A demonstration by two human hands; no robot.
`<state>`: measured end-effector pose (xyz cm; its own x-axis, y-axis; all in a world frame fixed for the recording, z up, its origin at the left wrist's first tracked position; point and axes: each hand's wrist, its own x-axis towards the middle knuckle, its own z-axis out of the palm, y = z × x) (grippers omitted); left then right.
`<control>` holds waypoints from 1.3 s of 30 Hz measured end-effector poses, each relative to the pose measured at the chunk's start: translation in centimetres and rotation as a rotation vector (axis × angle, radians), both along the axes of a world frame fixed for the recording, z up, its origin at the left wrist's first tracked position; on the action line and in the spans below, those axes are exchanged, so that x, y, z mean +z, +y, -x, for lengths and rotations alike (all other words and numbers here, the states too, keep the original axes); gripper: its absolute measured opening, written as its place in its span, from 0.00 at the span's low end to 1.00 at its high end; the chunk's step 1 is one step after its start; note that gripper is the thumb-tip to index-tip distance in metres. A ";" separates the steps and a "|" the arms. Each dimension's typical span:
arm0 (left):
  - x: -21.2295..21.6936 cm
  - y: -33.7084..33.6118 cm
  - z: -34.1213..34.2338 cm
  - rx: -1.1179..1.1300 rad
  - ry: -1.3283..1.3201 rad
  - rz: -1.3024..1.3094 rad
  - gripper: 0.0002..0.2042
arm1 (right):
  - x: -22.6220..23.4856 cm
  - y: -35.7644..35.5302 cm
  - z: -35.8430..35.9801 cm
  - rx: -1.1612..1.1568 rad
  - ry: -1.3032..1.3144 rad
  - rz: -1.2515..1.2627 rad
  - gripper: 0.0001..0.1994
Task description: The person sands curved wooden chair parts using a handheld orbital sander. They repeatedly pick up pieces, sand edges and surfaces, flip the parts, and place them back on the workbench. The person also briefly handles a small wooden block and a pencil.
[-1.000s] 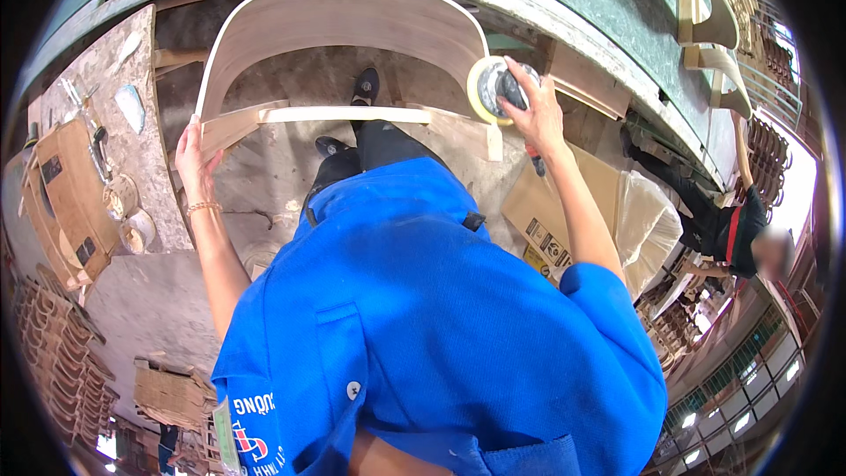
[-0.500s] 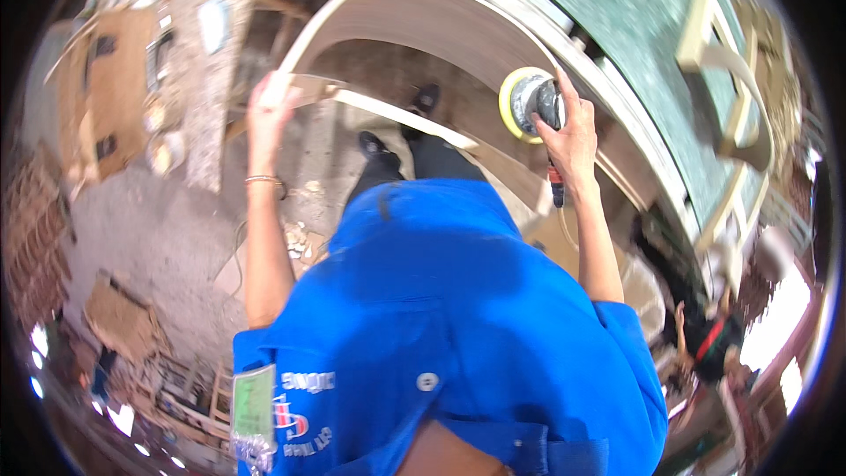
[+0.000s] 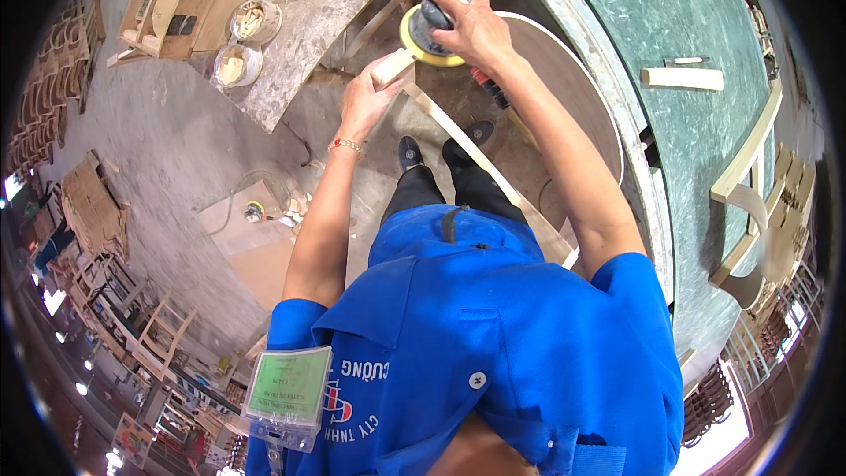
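Observation:
My right hand [image 3: 480, 33] is wrapped over the dark top of a round sander [image 3: 430, 33] with a yellow-rimmed pad. The pad's edge meets, or lies just over, the pale end of a curved wooden frame [image 3: 476, 152]. Around that same end my left hand [image 3: 368, 99] is closed, close beside the pad. The frame has a long narrow rail crossing in front of my legs and a broad bent side curving away at the right. Part of the bent side is hidden behind my right hand and forearm.
On the right stands a green-topped table [image 3: 608, 0] bearing a short pale wood piece [image 3: 683, 78] and curved wooden parts [image 3: 749, 167]. A worn worktable [image 3: 304, 40] at upper left carries tubs [image 3: 257, 21] and tools. Cardboard [image 3: 264, 269] lies on the floor at left.
My right hand has brought the sander leftward from the frame's bent side to the end beside my left hand. The frame sits differently in view, and the whole view has turned.

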<state>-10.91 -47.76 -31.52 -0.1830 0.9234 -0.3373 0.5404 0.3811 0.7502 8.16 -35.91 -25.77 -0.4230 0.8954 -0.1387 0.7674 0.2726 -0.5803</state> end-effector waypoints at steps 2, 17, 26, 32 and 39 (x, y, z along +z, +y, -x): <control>0.0 0.1 0.1 -0.019 -0.001 -0.060 0.23 | 0.5 -0.2 -0.3 -0.020 -0.010 0.072 0.33; -0.6 0.4 0.3 -0.026 -0.031 -0.016 0.22 | -0.8 -1.3 -0.2 -0.034 0.005 0.014 0.35; -0.4 0.4 0.3 -0.025 -0.021 -0.004 0.23 | -1.1 -1.3 -0.3 -0.028 -0.001 -0.012 0.34; -0.5 0.6 0.4 -0.050 0.024 0.004 0.23 | -1.2 -0.8 -0.1 -0.041 0.017 -0.039 0.34; -0.3 0.7 0.3 -0.038 -0.020 -0.021 0.22 | -1.3 -0.9 0.2 -0.036 0.053 -0.024 0.34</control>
